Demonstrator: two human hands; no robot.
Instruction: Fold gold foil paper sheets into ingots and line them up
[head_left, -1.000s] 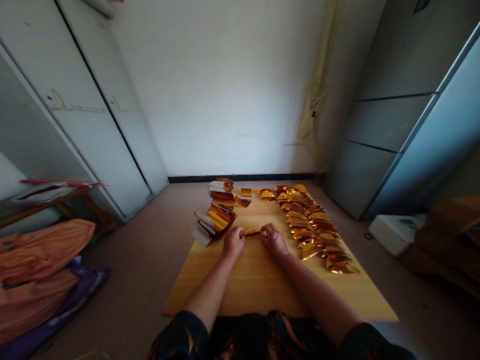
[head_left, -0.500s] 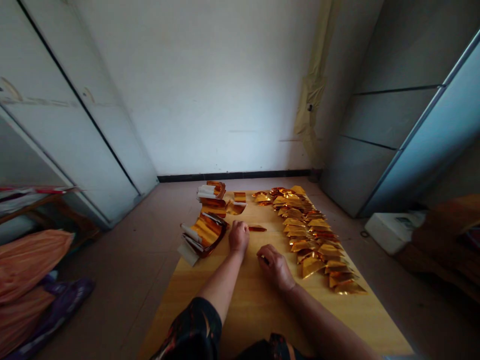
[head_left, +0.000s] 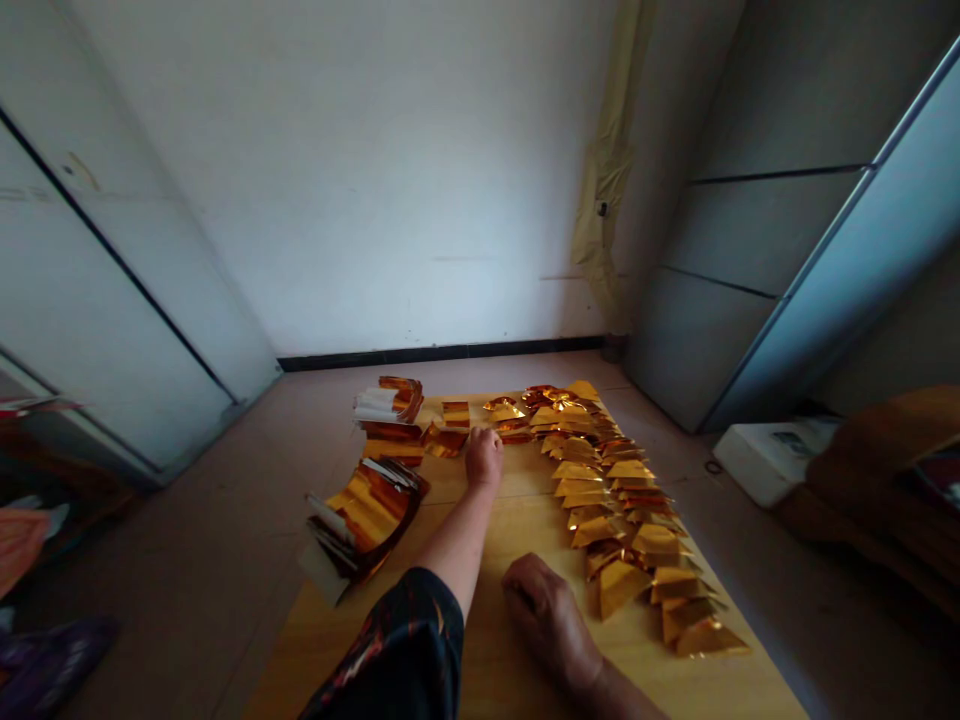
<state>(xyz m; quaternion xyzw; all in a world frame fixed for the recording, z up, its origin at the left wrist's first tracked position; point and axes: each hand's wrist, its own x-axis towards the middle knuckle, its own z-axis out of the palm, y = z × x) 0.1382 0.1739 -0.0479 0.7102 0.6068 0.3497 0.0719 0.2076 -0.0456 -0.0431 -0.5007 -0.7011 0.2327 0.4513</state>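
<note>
My left hand (head_left: pixel 484 458) is closed and reaches to the far middle of the wooden table. A narrow folded piece of gold foil paper (head_left: pixel 516 434) sticks out to the right of its fingers, close to a small heap of folded foil pieces (head_left: pixel 504 407). My right hand (head_left: pixel 551 622) rests near the front of the table with curled fingers, and what they hold, if anything, is hidden. Right of it run overlapping rows of folded gold foil pieces (head_left: pixel 592 490).
A curved stack of gold foil sheets (head_left: pixel 371 505) lies at the table's left edge, with further sheets (head_left: pixel 394 442) and a bundle (head_left: pixel 390 400) behind it. The wooden table (head_left: pixel 480 550) faces a white wall. A grey cabinet (head_left: pixel 720 300) and a white box (head_left: pixel 757 462) stand right.
My left hand has moved away from me with the folded foil paper, towards the heap at the back. My right hand has come nearer to me. The view has shifted slightly right.
</note>
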